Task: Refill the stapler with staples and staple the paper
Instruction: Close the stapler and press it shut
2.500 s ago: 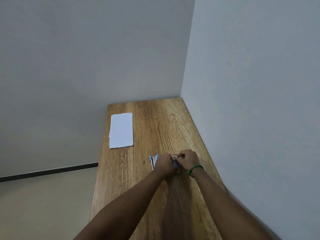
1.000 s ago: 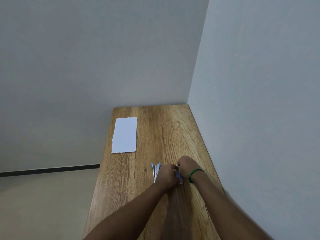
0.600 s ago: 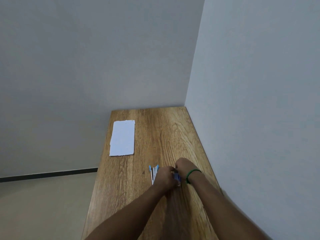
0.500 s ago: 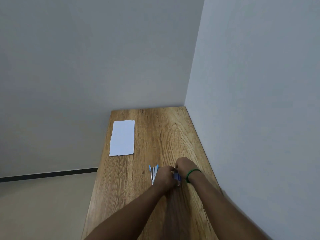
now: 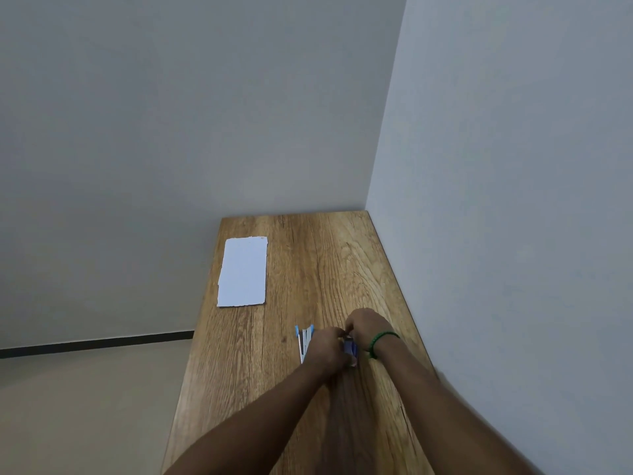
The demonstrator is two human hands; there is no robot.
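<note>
Stapler (image 5: 304, 341), blue-white, lies near-centre on table (image 5: 308, 262), near end under left hand (image 5: 326, 349). Right hand (image 5: 368, 329) meets left at fingertips over small blue item (image 5: 351, 351). Both hands' fingers curled; cannot tell what they pinch. Paper (image 5: 243, 272) flat, far left.

**Wooden table set in a wall corner**

The table (image 5: 318, 269) is a long wood-grain top. A white paper (image 5: 243, 272) with ragged edges lies flat by its left edge. Nearer than the paper and to its right lies a blue and white stapler (image 5: 304, 341), partly covered by the left hand (image 5: 327, 349). Farther right of the paper is a small blue object (image 5: 351, 351); whether it touches the wood is unclear.
</note>
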